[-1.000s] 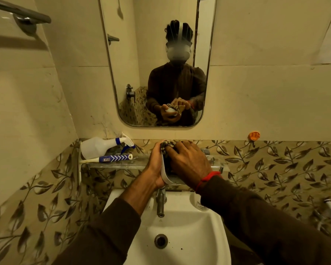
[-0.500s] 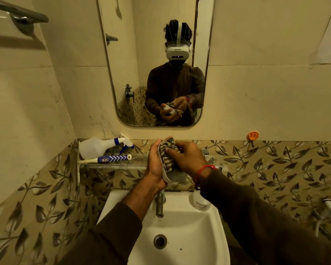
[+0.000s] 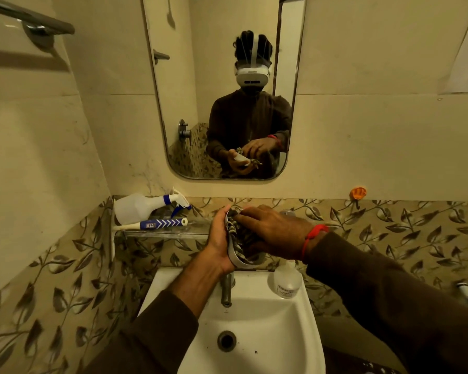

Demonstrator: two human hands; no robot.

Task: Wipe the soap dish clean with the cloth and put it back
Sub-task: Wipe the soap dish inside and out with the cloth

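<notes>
We note the basin (image 3: 254, 314) nearest us, its tap (image 3: 226, 291) directly under the work and a small clear bottle (image 3: 286, 283) on its right rim. Above the tap, the left hand (image 3: 220, 240) cups the soap dish (image 3: 234, 256), grip curled round its back, dish tilted on edge. The right hand (image 3: 274, 233) has its grip closed on the striped cloth (image 3: 238, 233), pressing it into the dish's hollow. Judgement: wiping is under way, not finished; the return of the dish is not yet done. Beyond the hands, the glass shelf (image 3: 162, 233) carries a spray bottle (image 3: 143, 206) and a blue-white tube (image 3: 160, 224) at its left end; these could crowd the put-back. Farthest, the mirror (image 3: 222, 87) and an orange hook (image 3: 358, 193).
</notes>
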